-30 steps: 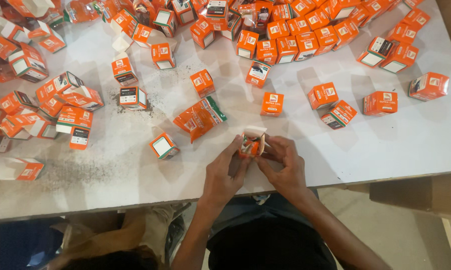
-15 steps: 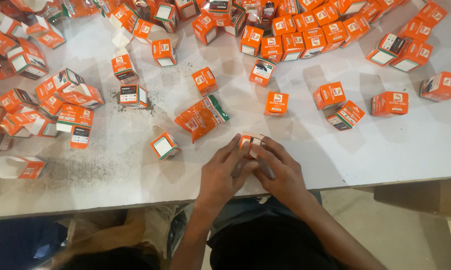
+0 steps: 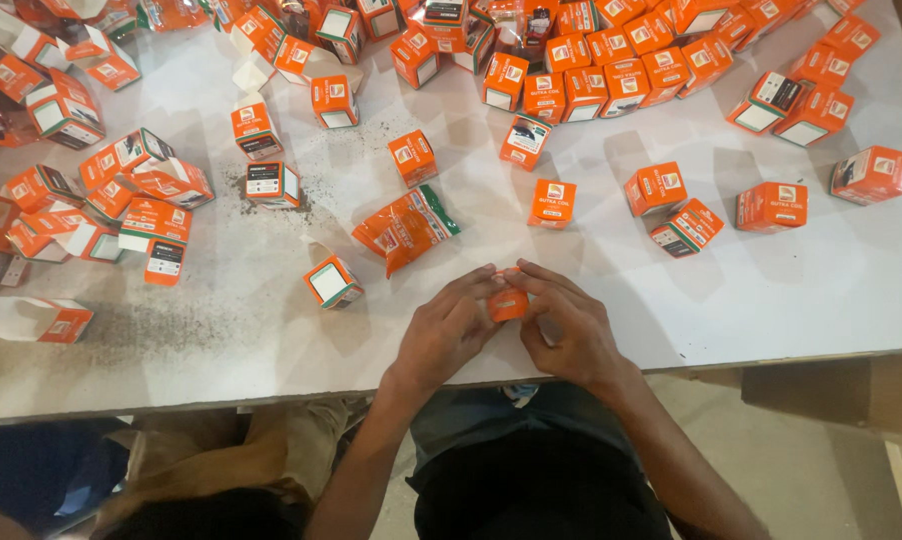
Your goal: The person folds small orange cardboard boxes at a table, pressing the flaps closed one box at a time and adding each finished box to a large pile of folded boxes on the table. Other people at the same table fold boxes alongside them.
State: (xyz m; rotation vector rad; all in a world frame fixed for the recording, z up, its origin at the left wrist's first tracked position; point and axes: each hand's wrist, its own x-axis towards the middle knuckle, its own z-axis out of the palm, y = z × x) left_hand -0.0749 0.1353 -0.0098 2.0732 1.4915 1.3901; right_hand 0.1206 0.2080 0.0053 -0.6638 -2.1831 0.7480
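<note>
The small orange box [image 3: 508, 303] now sits closed between both hands at the near edge of the surface [image 3: 821, 290]; a second ago its flaps stood open. Your left hand [image 3: 449, 328] and right hand [image 3: 569, 325] clamp it. The flattened orange carton [image 3: 407, 228] lies just beyond.

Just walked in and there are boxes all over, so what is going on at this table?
A person seated at a white table holds one small orange box between both hands, near the table's front edge. The left hand and the right hand close around it from either side, fingertips on top. Many more small orange boxes lie scattered or bunched across the far side, some open. A flattened orange packet lies just beyond the hands, and dark crumbs dust the table on the left.
</note>
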